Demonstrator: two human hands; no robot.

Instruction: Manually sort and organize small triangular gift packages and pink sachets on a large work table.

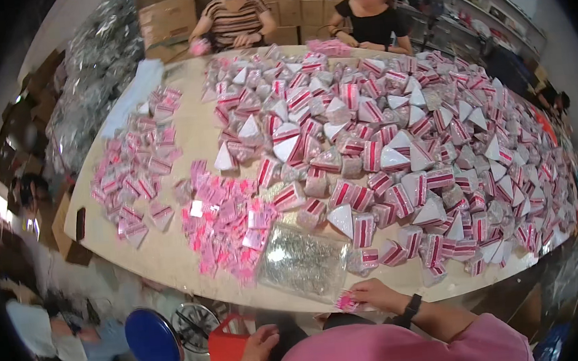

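My right hand point(374, 294) rests at the near edge of the pale table point(173, 257) and pinches a small pink packet point(346, 303). A black band sits on that wrist. Just beyond it lies a clear bag of small silvery pieces point(302, 261). My left hand point(255, 349) hangs below the table edge, fingers loosely curled, beside a red basket point(224, 352). Whether it holds anything is hidden. A loose pile of small pink packets point(225, 226) lies left of the clear bag.
A big heap of white triangular packets with pink stripes point(395, 145) covers the table's middle and right. Two people sit at the far end point(235, 18). Cardboard boxes point(167, 17) and silvery bags point(91, 80) stand behind. A blue stool point(152, 340) stands below left.
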